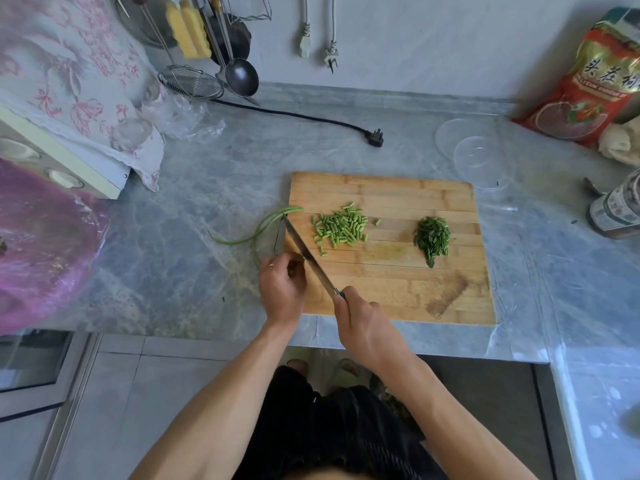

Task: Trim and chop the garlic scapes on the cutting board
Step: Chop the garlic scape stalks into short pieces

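Currently, right hand point(360, 317) grips knife point(306, 252), blade angled across board's point(398, 292) left edge; left hand point(282, 285), fingers curled, pins uncut scapes point(263, 225) steady for cutting.

Both bare forearms reach forward from the bottom of the view. The left hand point(282, 289) sits palm-down with fingers curled under at the knuckles, a ring on one finger. The right hand point(363, 323) is just beside it, slightly nearer the body, fingers wrapped round a knife point(308, 254) handle.
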Demonstrator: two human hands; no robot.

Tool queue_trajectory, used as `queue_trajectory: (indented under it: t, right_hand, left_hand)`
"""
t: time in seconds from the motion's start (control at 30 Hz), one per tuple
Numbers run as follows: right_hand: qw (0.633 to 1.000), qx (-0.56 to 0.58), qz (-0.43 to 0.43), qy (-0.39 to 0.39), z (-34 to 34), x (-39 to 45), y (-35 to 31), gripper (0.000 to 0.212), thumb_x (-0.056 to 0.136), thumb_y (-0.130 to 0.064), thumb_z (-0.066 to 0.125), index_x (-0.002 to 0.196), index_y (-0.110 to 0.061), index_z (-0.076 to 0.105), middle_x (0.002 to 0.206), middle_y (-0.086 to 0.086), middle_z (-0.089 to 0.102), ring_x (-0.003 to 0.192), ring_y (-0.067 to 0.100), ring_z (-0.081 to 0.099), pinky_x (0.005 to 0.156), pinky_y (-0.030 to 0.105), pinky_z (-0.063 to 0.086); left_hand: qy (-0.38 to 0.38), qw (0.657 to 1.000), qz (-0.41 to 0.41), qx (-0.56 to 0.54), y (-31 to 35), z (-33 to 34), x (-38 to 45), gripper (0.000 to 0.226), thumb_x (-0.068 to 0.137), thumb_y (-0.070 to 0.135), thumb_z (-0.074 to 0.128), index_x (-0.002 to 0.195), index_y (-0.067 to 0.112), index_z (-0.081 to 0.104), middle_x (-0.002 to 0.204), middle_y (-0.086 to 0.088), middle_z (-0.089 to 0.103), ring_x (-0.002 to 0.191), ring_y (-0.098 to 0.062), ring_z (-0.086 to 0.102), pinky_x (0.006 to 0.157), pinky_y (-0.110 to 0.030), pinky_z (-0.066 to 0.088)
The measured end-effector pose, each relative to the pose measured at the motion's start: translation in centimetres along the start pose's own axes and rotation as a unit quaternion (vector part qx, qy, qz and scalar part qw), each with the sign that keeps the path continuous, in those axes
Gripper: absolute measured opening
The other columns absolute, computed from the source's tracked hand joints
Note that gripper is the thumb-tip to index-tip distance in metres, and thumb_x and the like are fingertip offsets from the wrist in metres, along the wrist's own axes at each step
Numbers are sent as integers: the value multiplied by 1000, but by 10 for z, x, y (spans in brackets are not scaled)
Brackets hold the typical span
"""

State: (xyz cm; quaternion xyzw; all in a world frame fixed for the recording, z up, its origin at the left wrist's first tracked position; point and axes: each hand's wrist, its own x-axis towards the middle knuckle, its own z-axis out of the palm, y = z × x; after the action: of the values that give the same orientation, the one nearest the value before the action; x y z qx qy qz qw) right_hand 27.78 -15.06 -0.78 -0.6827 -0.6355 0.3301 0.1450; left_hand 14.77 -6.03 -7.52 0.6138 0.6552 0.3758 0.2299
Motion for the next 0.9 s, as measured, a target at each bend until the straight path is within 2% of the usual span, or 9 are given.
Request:
queue_trajectory:
  t: [0.03, 0.13, 0.2, 0.3, 0.37, 0.47, 0.63, 0.8, 0.9]
  right_hand:
    - [1000, 4, -6, 4, 0, 0, 3, 73, 82, -74, -15, 85, -19, 35, 65, 6, 45, 40, 16, 22, 39, 24, 18]
    - [999, 31, 4, 13, -7, -1, 0, 41, 99, -53, 15, 83, -21, 35, 59, 8, 44, 38, 18, 24, 41, 26, 17]
    - [1000, 28, 10, 6, -8, -2, -2, 32, 103, -42, 25, 85, -18, 37, 55, 6, 42, 38, 22, 28, 41, 29, 19]
    - [1000, -20, 0, -8, -4, 2, -4, 54, 97, -60, 6, 90, -16, 37, 64, 8, 46, 41, 19, 27, 42, 26, 16]
    - [1000, -20, 12, 0, 0, 7, -4, 42, 100, -52, 14, 94, -17, 38, 66, 8, 46, 43, 18, 30, 43, 27, 17]
    - [1000, -4, 13, 10, 2, 6, -8, 22, 104, -36, 31, 92, -18, 35, 54, 5, 40, 40, 24, 30, 42, 30, 18]
    - [998, 41, 41, 10, -1, -2, -6, 26, 104, -36, 32, 90, -15, 39, 51, 6, 41, 41, 25, 32, 41, 31, 22]
    - [993, 74, 89, 34, 9, 17, -13, 29, 104, -38, 27, 89, -16, 38, 62, 9, 48, 44, 24, 36, 43, 28, 24]
    - [989, 92, 109, 27, 3, 14, -16, 27, 102, -40, 26, 94, -19, 40, 73, 5, 52, 59, 22, 45, 58, 29, 37]
  left_hand:
    - [0, 1000, 5, -5, 0, 0, 0, 12, 82, -2, 70, 82, 10, 70, 73, 1, 68, 76, -23, 62, 64, -27, 44]
    - [-8, 999, 31, -7, -2, -2, 1, 11, 81, -2, 70, 82, 9, 70, 74, -1, 69, 73, -23, 62, 63, -30, 46]
    - [-17, 999, 39, 5, -3, -3, 2, 11, 80, -2, 69, 81, 9, 69, 73, -1, 69, 72, -22, 61, 62, -28, 44]
    - [-24, 999, 45, 14, -4, -3, 4, 14, 76, -5, 68, 78, 9, 67, 72, -1, 68, 72, -21, 60, 60, -27, 43]
    - [-22, 998, 47, 19, -5, -1, 3, 13, 75, -6, 68, 77, 7, 66, 72, -2, 67, 71, -22, 59, 59, -25, 40]
    - [-16, 999, 41, 25, -4, -1, 4, 13, 76, -7, 67, 77, 6, 66, 71, -4, 67, 72, -24, 59, 59, -21, 33]
    - [-11, 999, 41, 23, -5, 0, 2, 13, 80, -7, 65, 80, 6, 67, 73, -4, 68, 73, -25, 60, 61, -23, 34]
    - [-17, 998, 48, 22, -4, -3, 0, 14, 82, -6, 66, 83, 7, 69, 75, -1, 69, 73, -24, 60, 62, -20, 36]
    - [-16, 999, 48, 17, -4, -4, 0, 12, 83, -6, 69, 86, 6, 70, 76, -2, 69, 74, -24, 61, 63, -17, 36]
